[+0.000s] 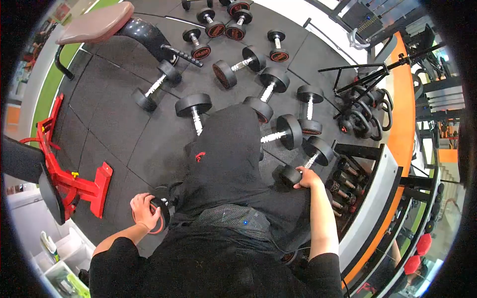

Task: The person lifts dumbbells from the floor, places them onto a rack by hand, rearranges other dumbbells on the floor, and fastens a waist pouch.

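Down at the left, my left hand (144, 211) lies with bent fingers over the round end of a black dumbbell (162, 213) with a red ring. My leg partly hides that dumbbell's handle. On the other side, my right hand (308, 178) has its fingers curled on the near head of another black dumbbell (318, 150), close to its silver handle. Both of these dumbbells rest on the floor. Just beyond the right one lies a further dumbbell (289, 131), part of it behind my black-clothed leg (231, 144).
Several dumbbells (268, 92) are scattered over the black mat floor (114, 119). A red-framed bench (82, 184) stands at left, a brown-padded seat (97, 22) at far left. Kettlebells (360, 119) and a dumbbell rack (382, 184) line the right, beside a mirror.
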`<control>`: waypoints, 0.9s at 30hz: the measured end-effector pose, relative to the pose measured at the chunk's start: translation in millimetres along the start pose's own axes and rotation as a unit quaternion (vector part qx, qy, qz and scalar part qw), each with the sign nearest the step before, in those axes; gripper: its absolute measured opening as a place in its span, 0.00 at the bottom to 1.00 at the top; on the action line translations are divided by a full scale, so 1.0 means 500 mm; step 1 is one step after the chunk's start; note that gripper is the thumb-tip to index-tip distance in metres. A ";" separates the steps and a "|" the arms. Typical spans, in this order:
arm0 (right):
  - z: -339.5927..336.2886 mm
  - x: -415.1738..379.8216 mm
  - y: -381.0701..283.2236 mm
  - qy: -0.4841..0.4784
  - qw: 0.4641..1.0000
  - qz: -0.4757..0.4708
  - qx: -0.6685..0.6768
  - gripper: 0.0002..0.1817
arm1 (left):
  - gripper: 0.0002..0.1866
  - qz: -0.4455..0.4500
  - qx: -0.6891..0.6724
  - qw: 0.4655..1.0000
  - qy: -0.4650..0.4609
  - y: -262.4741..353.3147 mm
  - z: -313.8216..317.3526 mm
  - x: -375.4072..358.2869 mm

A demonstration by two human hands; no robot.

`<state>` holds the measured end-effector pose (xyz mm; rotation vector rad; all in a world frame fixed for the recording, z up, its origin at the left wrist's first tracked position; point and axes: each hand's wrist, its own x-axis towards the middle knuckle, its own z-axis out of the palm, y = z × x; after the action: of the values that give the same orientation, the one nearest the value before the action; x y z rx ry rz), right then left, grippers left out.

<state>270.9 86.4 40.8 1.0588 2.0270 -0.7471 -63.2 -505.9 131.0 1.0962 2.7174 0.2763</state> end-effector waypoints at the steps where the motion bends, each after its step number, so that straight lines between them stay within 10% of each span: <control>1: 0.001 0.000 0.000 -0.002 1.000 0.000 -0.001 0.56 | 0.27 -0.002 0.000 1.000 -0.001 0.000 0.000 0.000; 27: -0.008 -0.022 -0.002 0.040 0.997 -0.026 0.057 0.53 | 0.27 -0.001 -0.005 1.000 -0.002 -0.007 0.009 -0.004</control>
<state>273.0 84.0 52.2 1.1195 2.1091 -0.8689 -62.9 -509.4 126.1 1.0907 2.7107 0.2875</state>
